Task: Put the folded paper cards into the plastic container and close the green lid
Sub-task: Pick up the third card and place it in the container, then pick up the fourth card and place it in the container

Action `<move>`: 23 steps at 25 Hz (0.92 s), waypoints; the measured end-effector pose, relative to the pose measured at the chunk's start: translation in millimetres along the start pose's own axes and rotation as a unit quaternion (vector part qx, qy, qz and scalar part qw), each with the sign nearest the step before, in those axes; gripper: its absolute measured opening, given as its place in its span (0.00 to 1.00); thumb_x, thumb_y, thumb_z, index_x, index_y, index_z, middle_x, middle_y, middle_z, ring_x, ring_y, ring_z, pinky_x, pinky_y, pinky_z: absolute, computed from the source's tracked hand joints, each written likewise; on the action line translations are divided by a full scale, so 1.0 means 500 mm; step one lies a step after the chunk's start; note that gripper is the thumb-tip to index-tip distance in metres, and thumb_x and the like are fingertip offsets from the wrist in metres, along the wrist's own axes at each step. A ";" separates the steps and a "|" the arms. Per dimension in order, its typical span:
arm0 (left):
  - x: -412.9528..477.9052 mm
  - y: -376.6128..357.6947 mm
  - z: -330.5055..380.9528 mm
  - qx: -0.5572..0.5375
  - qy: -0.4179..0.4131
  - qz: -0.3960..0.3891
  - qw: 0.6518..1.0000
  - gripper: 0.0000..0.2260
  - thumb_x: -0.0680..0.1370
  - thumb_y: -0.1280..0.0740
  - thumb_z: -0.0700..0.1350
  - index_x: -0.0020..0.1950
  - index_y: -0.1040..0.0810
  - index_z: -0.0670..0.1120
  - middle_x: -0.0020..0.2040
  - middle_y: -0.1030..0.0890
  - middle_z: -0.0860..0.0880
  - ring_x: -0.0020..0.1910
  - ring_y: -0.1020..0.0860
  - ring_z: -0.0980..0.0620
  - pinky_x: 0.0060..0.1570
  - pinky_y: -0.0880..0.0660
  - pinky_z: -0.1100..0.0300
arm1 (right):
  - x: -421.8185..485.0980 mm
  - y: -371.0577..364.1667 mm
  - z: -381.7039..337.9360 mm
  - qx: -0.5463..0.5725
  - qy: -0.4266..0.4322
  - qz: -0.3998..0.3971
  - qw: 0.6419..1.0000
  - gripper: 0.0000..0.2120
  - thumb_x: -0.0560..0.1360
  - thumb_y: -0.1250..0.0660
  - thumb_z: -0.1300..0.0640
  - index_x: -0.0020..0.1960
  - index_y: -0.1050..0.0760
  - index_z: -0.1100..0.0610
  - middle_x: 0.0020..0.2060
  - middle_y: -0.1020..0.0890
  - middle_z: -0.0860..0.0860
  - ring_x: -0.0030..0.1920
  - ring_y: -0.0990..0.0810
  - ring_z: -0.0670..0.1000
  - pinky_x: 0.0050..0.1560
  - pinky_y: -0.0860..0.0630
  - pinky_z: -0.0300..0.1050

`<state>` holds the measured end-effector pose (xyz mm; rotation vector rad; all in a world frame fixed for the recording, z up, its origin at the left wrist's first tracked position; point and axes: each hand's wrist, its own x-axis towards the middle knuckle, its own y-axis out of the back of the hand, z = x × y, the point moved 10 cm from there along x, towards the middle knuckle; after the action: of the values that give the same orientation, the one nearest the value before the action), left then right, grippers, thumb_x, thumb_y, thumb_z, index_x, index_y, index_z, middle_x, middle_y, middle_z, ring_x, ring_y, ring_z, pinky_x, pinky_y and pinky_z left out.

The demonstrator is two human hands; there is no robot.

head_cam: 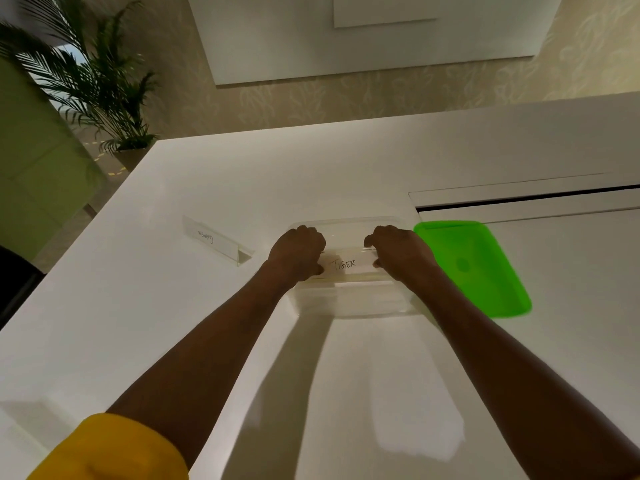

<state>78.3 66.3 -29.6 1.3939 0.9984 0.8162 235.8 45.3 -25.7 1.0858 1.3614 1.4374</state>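
Note:
A clear plastic container point(353, 303) stands on the white table in front of me. Over its opening, my left hand point(296, 252) and my right hand point(401, 252) each pinch one end of a folded white paper card point(346, 265) with "TIGER" written on it. The card sits low, between the container's walls. A second folded card point(216, 242) stands tent-like on the table to the left of the container. The green lid point(474, 265) lies flat on the table just right of the container, touching or nearly touching it.
The white table point(173, 323) ends at a slanted left edge. A recessed slot with a dark gap point(526, 199) runs along the table at the back right. A potted palm point(104, 84) stands on the floor beyond the far left corner.

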 end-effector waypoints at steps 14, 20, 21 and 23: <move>-0.009 0.014 0.013 -0.007 -0.020 -0.004 1.000 0.28 0.79 0.31 0.59 0.73 0.26 0.45 0.68 0.23 0.43 0.70 0.26 0.42 0.71 0.30 0.49 | -0.005 0.013 -0.003 0.060 -0.005 -0.004 0.998 0.27 0.73 0.26 0.45 0.69 0.29 0.47 0.64 0.22 0.47 0.66 0.24 0.51 0.66 0.29 0.49; -0.066 0.078 0.000 -0.118 0.000 0.108 0.987 0.20 0.85 0.39 0.56 0.70 0.22 0.45 0.67 0.19 0.46 0.68 0.23 0.44 0.69 0.30 0.50 | -0.014 0.042 -0.002 0.134 -0.007 0.023 0.991 0.22 0.76 0.29 0.43 0.67 0.25 0.50 0.63 0.20 0.47 0.65 0.23 0.51 0.64 0.26 0.49; -0.083 0.088 -0.006 -0.124 0.005 0.128 0.984 0.20 0.85 0.39 0.56 0.70 0.22 0.45 0.67 0.18 0.46 0.68 0.23 0.44 0.69 0.31 0.49 | -0.015 0.050 -0.003 0.136 -0.003 0.031 0.990 0.22 0.77 0.30 0.42 0.66 0.24 0.51 0.63 0.20 0.48 0.65 0.23 0.52 0.65 0.27 0.50; -0.122 0.107 -0.027 -0.153 0.014 0.170 0.973 0.20 0.85 0.39 0.56 0.70 0.21 0.45 0.68 0.18 0.47 0.69 0.24 0.44 0.70 0.32 0.50 | -0.020 0.068 -0.015 0.121 0.007 0.053 0.991 0.22 0.78 0.32 0.42 0.66 0.24 0.52 0.63 0.20 0.49 0.66 0.24 0.53 0.67 0.28 0.51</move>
<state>47.6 18.0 29.5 1.3022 0.6265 1.1935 230.3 32.2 7.7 1.3241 1.5375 1.3819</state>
